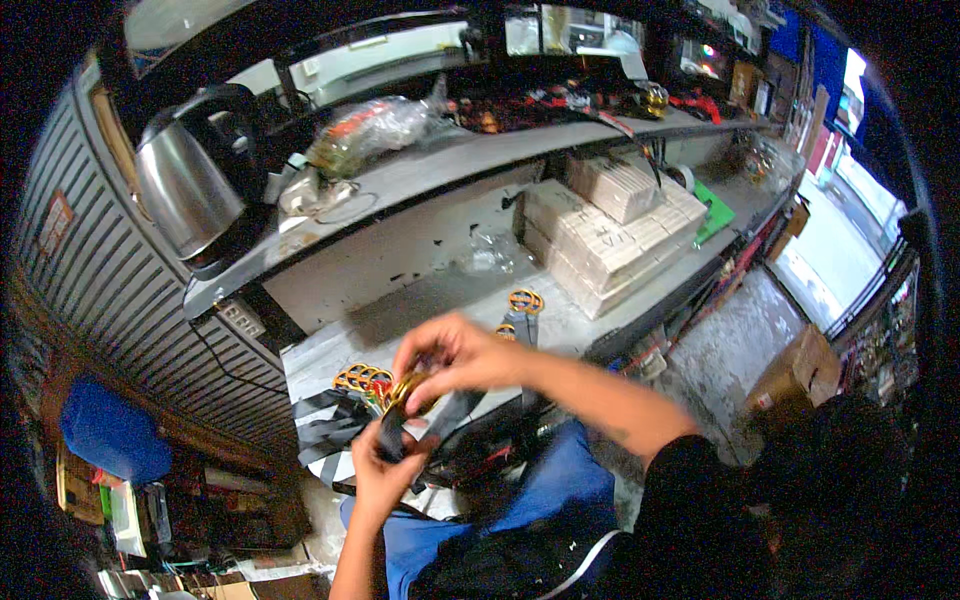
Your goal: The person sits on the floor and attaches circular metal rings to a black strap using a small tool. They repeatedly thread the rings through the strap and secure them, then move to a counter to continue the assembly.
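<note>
We pinch a gold ring [408,390] with our right hand [455,352]. Our left hand [385,465] is closed on a black strap [392,432] near the worktop's [320,355] front edge.

Def a small workshop / repair stall w/ an open front. Worn grey workbench [330,350] w/ a shelf [470,160] above it, stacks of small cardboard boxes [610,235] piled on the bench, black straps [335,420] and gold-coloured metal parts [362,378] lying around. Steel kettle [190,185] and a bagged bundle [375,130] up on the shelf, power strip [238,318] hanging under it. Corrugated shutter-type wall [90,270] on the left, street pavement [825,240] visible off to the right, cardboard carton [795,375] on the floor.
</note>
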A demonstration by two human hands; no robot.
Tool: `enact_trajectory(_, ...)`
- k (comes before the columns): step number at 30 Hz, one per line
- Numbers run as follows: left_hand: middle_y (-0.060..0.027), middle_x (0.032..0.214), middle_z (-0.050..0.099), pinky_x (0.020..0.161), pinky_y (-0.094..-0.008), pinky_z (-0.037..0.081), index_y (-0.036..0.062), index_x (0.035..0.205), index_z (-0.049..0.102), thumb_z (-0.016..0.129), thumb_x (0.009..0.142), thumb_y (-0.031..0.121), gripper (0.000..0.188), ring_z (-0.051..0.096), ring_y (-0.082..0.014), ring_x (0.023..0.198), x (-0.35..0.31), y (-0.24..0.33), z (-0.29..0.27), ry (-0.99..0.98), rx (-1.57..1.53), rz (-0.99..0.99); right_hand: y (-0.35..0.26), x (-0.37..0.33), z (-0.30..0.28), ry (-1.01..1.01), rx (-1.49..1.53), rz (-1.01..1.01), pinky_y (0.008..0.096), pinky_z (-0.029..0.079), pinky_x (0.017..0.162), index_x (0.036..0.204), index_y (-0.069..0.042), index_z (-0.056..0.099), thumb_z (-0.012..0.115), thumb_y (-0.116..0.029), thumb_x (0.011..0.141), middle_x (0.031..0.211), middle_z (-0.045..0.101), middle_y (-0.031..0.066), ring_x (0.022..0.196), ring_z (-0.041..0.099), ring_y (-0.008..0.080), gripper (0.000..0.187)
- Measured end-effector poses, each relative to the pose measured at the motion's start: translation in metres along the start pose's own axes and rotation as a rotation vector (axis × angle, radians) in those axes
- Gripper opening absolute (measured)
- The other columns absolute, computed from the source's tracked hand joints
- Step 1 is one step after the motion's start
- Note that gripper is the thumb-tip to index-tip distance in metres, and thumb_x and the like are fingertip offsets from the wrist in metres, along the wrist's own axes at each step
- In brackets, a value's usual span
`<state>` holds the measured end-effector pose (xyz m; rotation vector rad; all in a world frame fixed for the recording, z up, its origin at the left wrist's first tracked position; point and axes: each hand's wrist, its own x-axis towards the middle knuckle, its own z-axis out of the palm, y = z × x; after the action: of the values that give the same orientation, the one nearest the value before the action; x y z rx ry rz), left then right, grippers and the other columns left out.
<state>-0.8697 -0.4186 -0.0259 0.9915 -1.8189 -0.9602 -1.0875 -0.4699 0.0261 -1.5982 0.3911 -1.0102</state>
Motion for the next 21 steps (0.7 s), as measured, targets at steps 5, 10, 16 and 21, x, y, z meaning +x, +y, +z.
enact_trajectory(5,0.0016,0.069,0.057,0.05,-0.0205,0.042,0.0021,0.098,0.063,0.07,0.089,0.01,0.014,0.053,-0.0049,0.058,-0.065,-0.005,0.037,-0.448,-0.446,-0.506,-0.036,-0.056,-0.121,0.305,-0.461,0.265,0.0275,0.054,0.076,0.099,-0.002,0.067,0.082,-0.009,0.073,0.094,0.071,0.0075,0.084,0.068,0.0143,0.03)
enact_trajectory(10,-0.003,0.076,0.062,0.06,-0.0231,0.048,0.0009,0.113,0.056,0.061,0.095,0.008,0.02,0.06,-0.0098,0.065,-0.09,-0.049,0.087,-0.497,-0.538,-0.442,0.038,-0.095,-0.195,0.259,-0.461,0.482,0.0275,0.052,0.08,0.098,-0.003,0.068,0.084,-0.012,0.072,0.092,0.071,0.0044,0.086,0.064,0.0104,0.032)
enact_trajectory(16,-0.0102,0.091,0.069,0.074,-0.0279,0.054,0.0003,0.122,0.054,0.058,0.096,0.006,0.028,0.064,-0.0103,0.078,-0.093,-0.076,0.118,-0.655,-0.509,-0.474,0.102,-0.099,-0.257,0.333,-0.666,0.55,0.0279,0.05,0.081,0.098,-0.004,0.07,0.079,-0.013,0.077,0.092,0.07,0.0012,0.087,0.063,0.0096,0.025)
enact_trajectory(21,-0.0243,0.102,0.066,0.085,-0.0428,0.051,0.0002,0.128,0.053,0.068,0.086,0.037,0.058,0.065,-0.0392,0.094,-0.088,-0.049,0.082,-0.606,0.259,-0.234,0.117,-0.101,-0.259,0.407,-0.804,0.551,0.0266,0.05,0.08,0.099,0.0,0.069,0.075,-0.006,0.08,0.097,0.069,0.0038,0.088,0.063,0.0103,0.022)
